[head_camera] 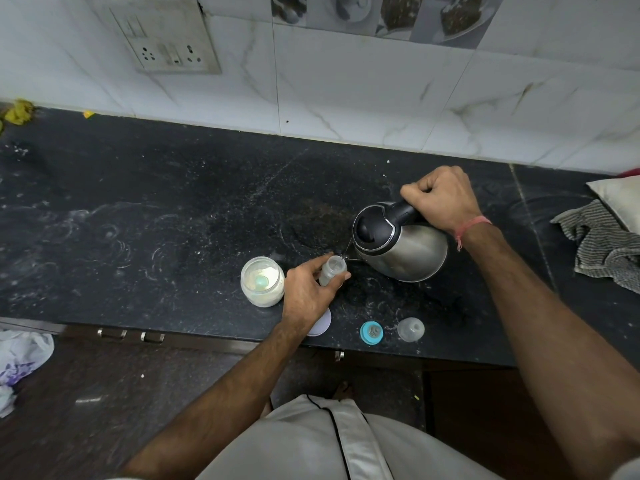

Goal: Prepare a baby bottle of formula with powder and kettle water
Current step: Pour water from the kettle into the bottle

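Observation:
A small clear baby bottle (333, 270) stands open on the black counter (173, 220), and my left hand (308, 289) holds it between thumb and fingers. My right hand (441, 197) grips the black handle of a steel kettle (401, 244), which is tilted with its spout toward the bottle's mouth. A thin stream of water runs from the spout into the bottle. Left of the bottle stands an open jar of white powder (262, 281) with a pale green scoop inside.
A blue ring with the teat (371, 333) and a clear dome cap (411, 329) lie near the counter's front edge. A white lid (321, 323) lies partly under my left wrist. A striped cloth (602, 242) lies at the right. A socket plate (162, 39) is on the tiled wall.

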